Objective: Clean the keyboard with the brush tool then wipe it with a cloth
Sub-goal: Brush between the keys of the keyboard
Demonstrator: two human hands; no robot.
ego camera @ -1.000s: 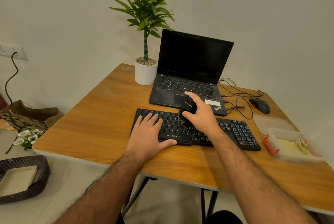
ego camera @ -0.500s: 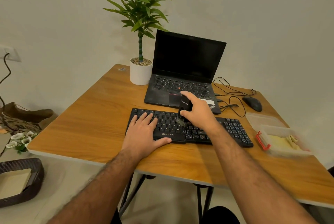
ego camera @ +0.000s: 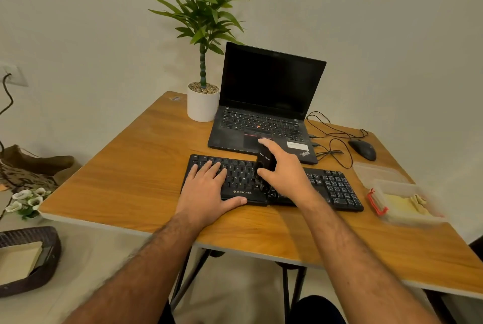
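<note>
Left hand [ego camera: 209, 194] lies flat w/ fingers spread on the left end of the keyboard [ego camera: 332, 187], thumb along its front edge. Right hand [ego camera: 286, 170] grips the black brush [ego camera: 264, 164] just beside it, bristles down on the middle keys. Clear box [ego camera: 407, 200] w/ yellow cloth [ego camera: 400, 202] sits well to the right of the right hand. Laptop [ego camera: 269, 104] is right behind both hands, mouse [ego camera: 362, 150] farther back-right.

The wooden table [ego camera: 125, 167] carries a keyboard [ego camera: 332, 187], laptop [ego camera: 261, 114], potted plant [ego camera: 203, 104], mouse [ego camera: 362, 149] and a blurred, seemingly plastic container [ego camera: 402, 200].
</note>
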